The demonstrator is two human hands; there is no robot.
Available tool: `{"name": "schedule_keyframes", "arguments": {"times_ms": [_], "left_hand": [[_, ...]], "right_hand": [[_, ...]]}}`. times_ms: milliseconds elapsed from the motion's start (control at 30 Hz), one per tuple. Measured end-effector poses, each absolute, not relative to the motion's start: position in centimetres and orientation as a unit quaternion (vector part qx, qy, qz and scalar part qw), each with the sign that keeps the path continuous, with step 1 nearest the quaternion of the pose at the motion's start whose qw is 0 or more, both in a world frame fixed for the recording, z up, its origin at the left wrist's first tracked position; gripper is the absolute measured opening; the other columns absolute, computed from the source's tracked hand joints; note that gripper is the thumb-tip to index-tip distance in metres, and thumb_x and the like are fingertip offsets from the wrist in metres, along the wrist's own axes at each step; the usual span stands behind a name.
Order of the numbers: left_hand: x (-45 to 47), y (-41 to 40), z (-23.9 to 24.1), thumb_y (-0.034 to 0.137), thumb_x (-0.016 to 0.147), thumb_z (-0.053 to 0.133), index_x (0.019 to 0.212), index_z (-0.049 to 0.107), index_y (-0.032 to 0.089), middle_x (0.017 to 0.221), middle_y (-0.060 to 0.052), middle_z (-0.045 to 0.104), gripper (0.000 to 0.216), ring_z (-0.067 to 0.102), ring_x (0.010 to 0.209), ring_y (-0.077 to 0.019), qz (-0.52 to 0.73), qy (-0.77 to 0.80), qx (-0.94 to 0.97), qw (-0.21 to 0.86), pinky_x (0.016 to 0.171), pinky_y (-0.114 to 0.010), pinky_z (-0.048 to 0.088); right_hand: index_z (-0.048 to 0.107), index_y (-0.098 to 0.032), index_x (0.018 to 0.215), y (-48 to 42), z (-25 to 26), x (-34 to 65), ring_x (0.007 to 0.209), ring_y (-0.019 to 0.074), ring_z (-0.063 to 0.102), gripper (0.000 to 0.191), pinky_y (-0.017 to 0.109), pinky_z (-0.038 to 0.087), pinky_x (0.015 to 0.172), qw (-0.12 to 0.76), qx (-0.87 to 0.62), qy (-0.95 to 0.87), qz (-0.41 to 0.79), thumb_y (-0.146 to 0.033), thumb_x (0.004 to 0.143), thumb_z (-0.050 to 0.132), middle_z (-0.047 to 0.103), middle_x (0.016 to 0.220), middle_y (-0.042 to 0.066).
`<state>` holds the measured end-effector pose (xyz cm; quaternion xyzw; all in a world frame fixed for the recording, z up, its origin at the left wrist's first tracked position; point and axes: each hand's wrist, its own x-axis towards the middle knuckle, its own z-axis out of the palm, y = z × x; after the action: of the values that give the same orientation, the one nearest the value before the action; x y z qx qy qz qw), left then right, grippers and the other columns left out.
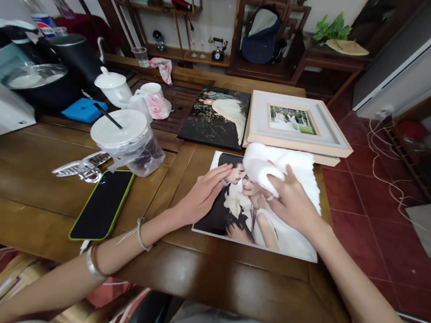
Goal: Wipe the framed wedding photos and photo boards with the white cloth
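Note:
A large photo print (237,219) of a couple lies flat on the wooden table in front of me. My left hand (203,193) rests on its upper left part, fingers stretched out and touching the surface. My right hand (293,198) grips a bunched part of a fluffy white cloth (300,169), pressing it against the print's upper middle. The rest of that cloth spreads over the print's upper right corner. Just behind the print lie a dark photo panel (217,115) and a pale framed picture (253,118), which sits on another frame.
To the left are a phone (102,206) with a green case, a silver claw clip (79,166) and a lidded cup (119,132) in a plastic bag. A white teapot (113,86) and black pot (43,88) stand behind. The table's right edge (335,295) is close to my right arm.

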<state>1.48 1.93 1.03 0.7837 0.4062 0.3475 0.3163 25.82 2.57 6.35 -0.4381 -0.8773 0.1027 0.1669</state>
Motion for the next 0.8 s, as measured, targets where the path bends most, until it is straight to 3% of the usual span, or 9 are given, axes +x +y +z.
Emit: {"name": "schedule_keyframes", "arguments": {"times_ms": [100,267,367,533,600,667,733,800], "left_hand": [[1.5,1.8,1.3,0.039,0.101,0.03,0.138,0.045,0.023,0.147,-0.009,0.044,0.043,0.038,0.138,-0.0214,0.404,0.396,0.755,0.331,0.117,-0.043,0.025],[1.6,1.9,0.9,0.047,0.099,0.033,0.137,0.047,0.022,0.144,-0.01,0.046,0.047,0.039,0.137,-0.0241,0.512,0.391,0.648,0.406,0.117,-0.043,0.024],[1.7,2.0,0.6,0.052,0.097,0.037,0.137,0.047,0.024,0.145,-0.009,0.047,0.05,0.04,0.137,-0.0246,0.542,0.383,0.581,0.471,0.116,-0.043,0.026],[1.6,2.1,0.5,0.053,0.096,0.037,0.139,0.045,0.023,0.141,-0.011,0.051,0.053,0.045,0.133,-0.0247,0.55,0.394,0.55,0.49,0.114,-0.043,0.03],[1.4,2.2,0.5,0.052,0.096,0.04,0.137,0.047,0.022,0.138,-0.011,0.053,0.051,0.047,0.131,-0.0246,0.546,0.418,0.551,0.472,0.112,-0.043,0.032],[1.3,2.4,0.5,0.047,0.094,0.048,0.135,0.048,0.022,0.139,-0.011,0.052,0.048,0.046,0.132,-0.0239,0.541,0.44,0.557,0.451,0.112,-0.041,0.032],[1.3,2.6,0.5,0.04,0.088,0.06,0.132,0.049,0.022,0.141,-0.011,0.049,0.049,0.044,0.133,-0.0239,0.541,0.454,0.543,0.454,0.11,-0.038,0.035],[1.3,2.8,0.8,0.032,0.08,0.07,0.129,0.049,0.021,0.141,-0.013,0.049,0.055,0.048,0.13,-0.0245,0.544,0.467,0.495,0.491,0.106,-0.036,0.039]], "right_hand": [[0.064,-0.018,0.095,2.8,6.3,24.0,0.139,0.0339,0.032,0.023,0.064,0.021,0.111,0.14,-0.413,-0.892,0.116,-0.009,0.083,0.046,0.068,0.114,0.011],[0.068,-0.013,0.104,1.0,6.8,22.3,0.143,0.0316,0.022,0.036,0.064,0.011,0.113,0.088,-0.347,-0.923,0.138,-0.007,0.073,0.052,0.047,0.143,0.019],[0.071,-0.018,0.102,-1.4,7.0,22.1,0.145,0.0299,0.015,0.035,0.063,0.004,0.114,0.066,-0.3,-0.936,0.172,-0.009,0.072,0.055,0.036,0.151,0.015],[0.072,-0.02,0.089,-5.8,8.3,23.2,0.144,0.0251,0.02,0.034,0.054,0.0,0.118,0.056,-0.245,-0.935,0.252,-0.006,0.065,0.052,0.043,0.147,0.007],[0.07,-0.019,0.093,-7.2,9.0,24.8,0.142,0.0234,0.027,0.04,0.051,0.009,0.12,0.052,-0.253,-0.929,0.265,-0.003,0.063,0.048,0.046,0.146,0.005],[0.068,-0.019,0.093,-8.2,9.5,27.2,0.14,0.0244,0.03,0.039,0.047,0.028,0.116,0.059,-0.298,-0.916,0.263,-0.003,0.065,0.047,0.047,0.144,0.004],[0.067,-0.02,0.092,-8.6,9.4,29.9,0.139,0.0281,0.033,0.029,0.043,0.047,0.104,0.071,-0.368,-0.894,0.246,-0.007,0.073,0.05,0.05,0.142,0.006],[0.066,-0.021,0.097,-8.7,8.8,32.0,0.135,0.0305,0.038,0.021,0.041,0.056,0.092,0.079,-0.446,-0.866,0.214,-0.017,0.083,0.051,0.059,0.133,0.009]]}}
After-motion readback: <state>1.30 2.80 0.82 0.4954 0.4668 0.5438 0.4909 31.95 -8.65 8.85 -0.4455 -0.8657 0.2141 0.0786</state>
